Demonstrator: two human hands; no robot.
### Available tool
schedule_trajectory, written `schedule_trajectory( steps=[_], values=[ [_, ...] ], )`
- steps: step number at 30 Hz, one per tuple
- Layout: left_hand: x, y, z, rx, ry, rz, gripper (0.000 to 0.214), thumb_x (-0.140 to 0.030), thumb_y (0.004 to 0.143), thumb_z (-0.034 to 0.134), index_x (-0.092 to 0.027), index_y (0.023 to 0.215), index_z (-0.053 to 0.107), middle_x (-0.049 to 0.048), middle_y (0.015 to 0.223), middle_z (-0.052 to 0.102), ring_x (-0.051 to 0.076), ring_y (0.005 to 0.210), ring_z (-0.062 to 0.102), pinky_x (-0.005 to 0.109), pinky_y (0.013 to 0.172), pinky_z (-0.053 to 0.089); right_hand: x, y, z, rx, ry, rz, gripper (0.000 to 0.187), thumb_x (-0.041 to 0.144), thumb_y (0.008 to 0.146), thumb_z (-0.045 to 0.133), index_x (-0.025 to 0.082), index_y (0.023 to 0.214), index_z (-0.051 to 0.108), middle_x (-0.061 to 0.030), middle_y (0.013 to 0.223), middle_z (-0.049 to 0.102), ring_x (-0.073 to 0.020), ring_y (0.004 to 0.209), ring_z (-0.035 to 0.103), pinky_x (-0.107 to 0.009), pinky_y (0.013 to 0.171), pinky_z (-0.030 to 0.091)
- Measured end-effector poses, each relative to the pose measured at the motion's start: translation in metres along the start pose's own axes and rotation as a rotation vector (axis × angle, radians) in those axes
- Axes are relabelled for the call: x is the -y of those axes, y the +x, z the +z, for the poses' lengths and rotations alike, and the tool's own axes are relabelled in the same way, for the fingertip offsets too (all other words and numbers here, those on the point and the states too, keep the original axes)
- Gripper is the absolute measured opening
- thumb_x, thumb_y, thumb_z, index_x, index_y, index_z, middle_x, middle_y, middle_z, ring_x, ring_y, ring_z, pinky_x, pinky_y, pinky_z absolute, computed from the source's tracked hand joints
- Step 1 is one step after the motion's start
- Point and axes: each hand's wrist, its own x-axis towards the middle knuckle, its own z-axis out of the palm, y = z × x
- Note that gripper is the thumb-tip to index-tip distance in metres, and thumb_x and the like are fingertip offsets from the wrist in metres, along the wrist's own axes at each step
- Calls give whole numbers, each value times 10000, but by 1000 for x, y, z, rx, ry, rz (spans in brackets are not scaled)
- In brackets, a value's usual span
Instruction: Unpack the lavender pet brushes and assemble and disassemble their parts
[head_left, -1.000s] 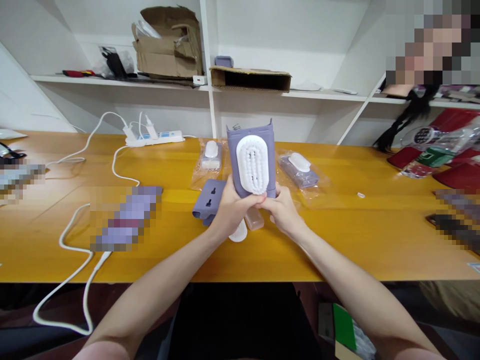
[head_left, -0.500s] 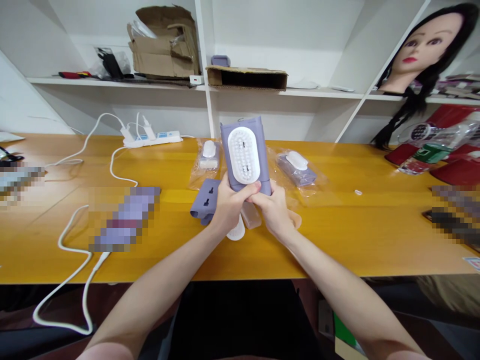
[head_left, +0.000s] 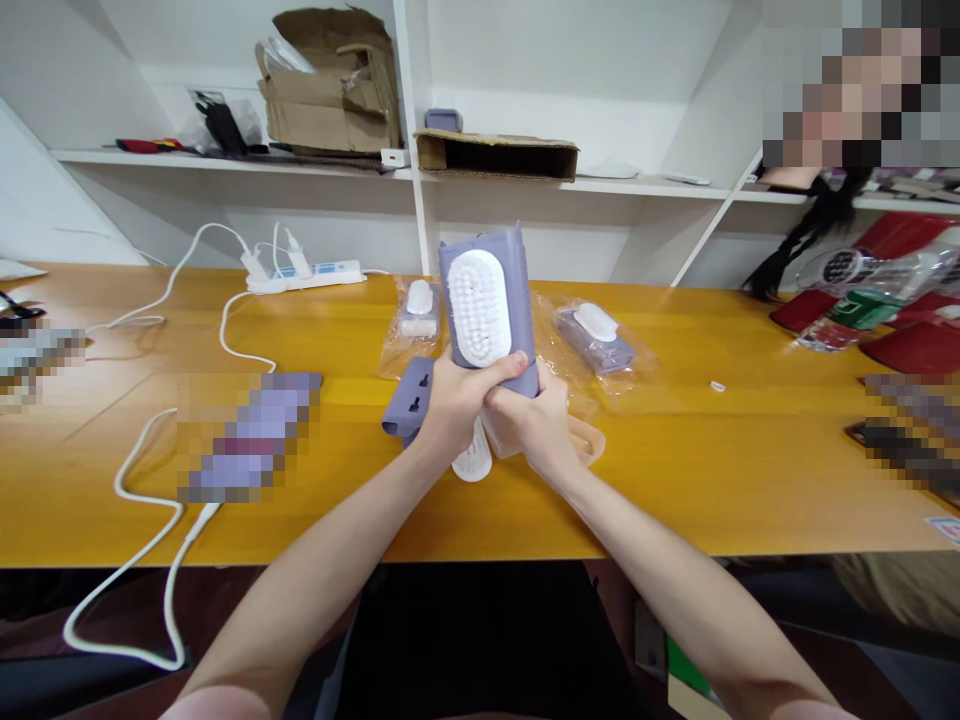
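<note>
Above the table I hold a grey-purple plastic case (head_left: 520, 300) with a white oval plate (head_left: 480, 308) on its face; the plate is covered in small nubs. My left hand (head_left: 454, 402) is closed on the lower left of the case, thumb across its front. At the lower right, my right hand (head_left: 541, 412) also grips it, with its hidden fingers behind. Beside my left hand lies another grey-purple piece (head_left: 407, 402) with dark keyhole-shaped slots. Below the hands are a loose white oval plate (head_left: 472, 462) and a peach-coloured oval ring (head_left: 592, 440), both partly covered.
Two similar units in clear bags, a left one (head_left: 418, 312) and a right one (head_left: 596, 335), lie farther back. A power strip (head_left: 322, 275) and white cables are at left, near a blurred phone (head_left: 259, 435). At right lies a plastic bottle (head_left: 855, 308). Shelves hold cardboard boxes (head_left: 330, 110).
The case has turned slightly in my hands, showing more of its right side. Its white plate has shifted a little left. Both hands keep their hold.
</note>
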Motion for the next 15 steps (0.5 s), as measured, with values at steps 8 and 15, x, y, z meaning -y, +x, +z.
schedule_trajectory(
  steps=[8, 15],
  values=[
    [-3, 5, -2, 20, 22, -86, 349, -309, 535, 829, -138, 817, 716, 62, 853, 730, 209, 779, 670, 308, 713, 534, 2, 0, 0, -29, -73, 7, 255, 259, 561, 716, 175, 766, 591, 36, 700, 561, -131, 649, 496, -252, 584, 429],
    [-1, 9, -5, 30, 23, -160, 392, -342, 543, 819, -137, 860, 710, 70, 913, 733, 230, 844, 672, 328, 748, 538, 1, 0, -2, -38, -138, -13, 277, 259, 557, 721, 173, 794, 605, 34, 708, 573, -138, 658, 509, -264, 601, 442]
  ],
)
